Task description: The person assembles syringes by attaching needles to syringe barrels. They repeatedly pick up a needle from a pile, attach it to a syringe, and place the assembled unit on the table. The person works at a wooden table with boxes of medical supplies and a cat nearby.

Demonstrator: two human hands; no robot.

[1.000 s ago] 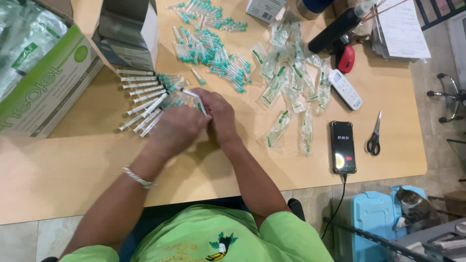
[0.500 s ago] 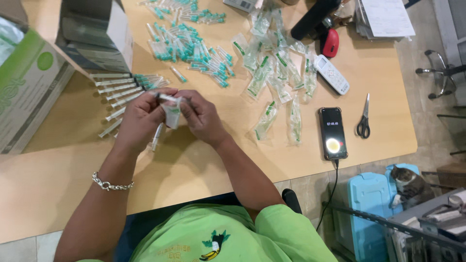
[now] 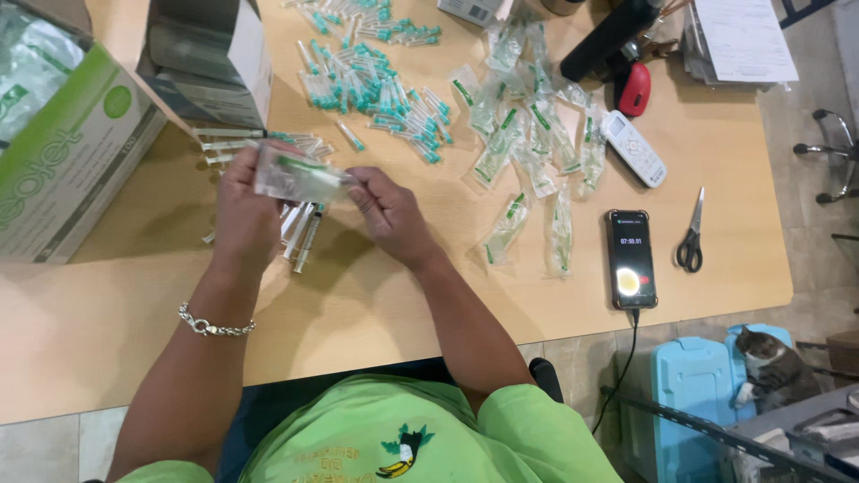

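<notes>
1. While both hands pinch a clear syringe packet [image 3: 300,177] above the loose syringes [image 3: 300,231], left hand [image 3: 243,207] and right hand [image 3: 386,210] grip opposite ends.
2. Unwrapping looks in hand; peeling calls for a steady outward pull.

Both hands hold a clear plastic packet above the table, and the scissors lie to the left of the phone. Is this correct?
Not quite. In the head view the scissors lie to the right of the phone, not the left. The rest holds: the left hand and right hand hold a clear plastic packet above the table.
</notes>
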